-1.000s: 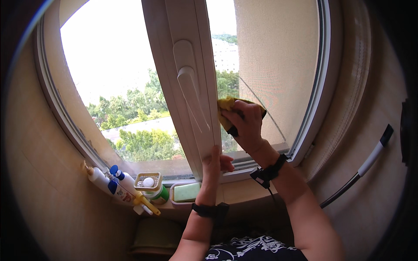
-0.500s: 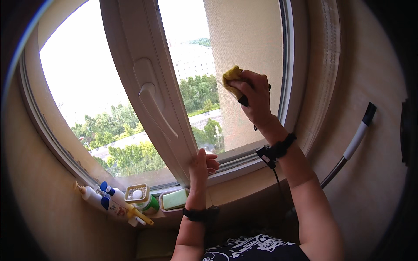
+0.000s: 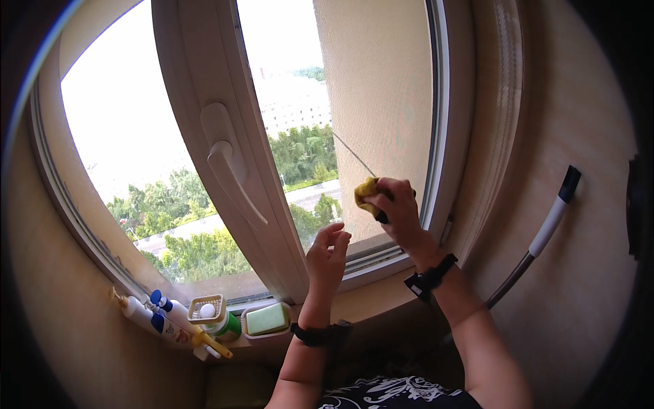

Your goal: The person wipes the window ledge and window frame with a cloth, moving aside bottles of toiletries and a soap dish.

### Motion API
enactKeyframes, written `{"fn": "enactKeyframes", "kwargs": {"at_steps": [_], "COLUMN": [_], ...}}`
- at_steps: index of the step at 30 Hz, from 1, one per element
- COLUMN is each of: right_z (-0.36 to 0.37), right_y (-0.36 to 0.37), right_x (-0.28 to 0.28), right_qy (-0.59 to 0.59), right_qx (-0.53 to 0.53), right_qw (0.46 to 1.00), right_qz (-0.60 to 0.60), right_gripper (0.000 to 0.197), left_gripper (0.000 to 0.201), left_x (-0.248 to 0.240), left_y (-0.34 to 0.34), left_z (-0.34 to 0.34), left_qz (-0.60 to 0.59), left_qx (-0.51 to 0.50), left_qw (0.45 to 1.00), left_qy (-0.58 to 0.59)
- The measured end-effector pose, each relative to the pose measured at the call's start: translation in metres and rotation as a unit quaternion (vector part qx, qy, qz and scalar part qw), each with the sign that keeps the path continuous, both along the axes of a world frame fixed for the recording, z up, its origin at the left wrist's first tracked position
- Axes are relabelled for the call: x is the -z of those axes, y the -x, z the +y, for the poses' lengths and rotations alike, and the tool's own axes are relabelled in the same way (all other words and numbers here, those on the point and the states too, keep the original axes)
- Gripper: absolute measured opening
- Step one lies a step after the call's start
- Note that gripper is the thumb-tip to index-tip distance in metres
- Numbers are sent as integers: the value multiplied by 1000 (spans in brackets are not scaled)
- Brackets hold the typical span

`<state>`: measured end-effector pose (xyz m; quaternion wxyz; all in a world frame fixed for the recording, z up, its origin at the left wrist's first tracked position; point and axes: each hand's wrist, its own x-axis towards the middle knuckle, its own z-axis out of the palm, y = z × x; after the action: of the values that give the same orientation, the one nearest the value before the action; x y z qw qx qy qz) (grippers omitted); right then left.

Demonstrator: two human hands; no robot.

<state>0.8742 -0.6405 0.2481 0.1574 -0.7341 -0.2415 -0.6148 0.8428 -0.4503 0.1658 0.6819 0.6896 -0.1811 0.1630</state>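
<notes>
My right hand [image 3: 402, 208] is closed round a bunched yellow cloth [image 3: 365, 194] in front of the right window pane [image 3: 381, 88]. A dark piece shows under its fingers, and a thin straight line [image 3: 354, 155] runs from the cloth up and left; what these belong to I cannot make out. Lower and to the left, my left hand [image 3: 328, 255] is raised with loosely bent fingers and nothing in them. It is near the pane's lower left corner, beside the window frame [image 3: 204, 61]. Both wrists wear black bands.
A white window handle [image 3: 235, 180] juts from the frame. On the sill at left stand pump bottles [image 3: 139, 313], a soap basket [image 3: 207, 309], a green-and-white container [image 3: 228, 328], a yellow-handled tool [image 3: 212, 343] and a tray with a green sponge [image 3: 268, 319]. A grey-and-white tube [image 3: 548, 225] leans at right.
My right hand has come down the pane with the cloth, and more of the thin line shows. My left hand has shifted slightly right and up, its fingers more bent.
</notes>
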Motion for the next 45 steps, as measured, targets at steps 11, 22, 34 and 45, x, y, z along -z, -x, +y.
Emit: {"fn": "enactKeyframes", "kwargs": {"at_steps": [11, 22, 34, 45], "right_z": [-26, -51, -44, -58], "right_y": [-14, 2, -15, 29], "right_x": [27, -89, 18, 12], "right_qy": [-57, -9, -64, -57], "right_qx": [42, 96, 93, 42], "right_qw": [996, 993, 991, 996], "right_qz": [-54, -75, -72, 62], "right_gripper": [38, 50, 46, 54], "left_gripper": [27, 31, 30, 29], "left_x": [9, -56, -34, -72], "left_y": [1, 6, -10, -4], "left_z": [-31, -69, -61, -84], "left_qz": [52, -49, 32, -55], "left_qx": [115, 181, 206, 202], "left_qw": [990, 981, 978, 977], "left_qy": [70, -50, 21, -24]}}
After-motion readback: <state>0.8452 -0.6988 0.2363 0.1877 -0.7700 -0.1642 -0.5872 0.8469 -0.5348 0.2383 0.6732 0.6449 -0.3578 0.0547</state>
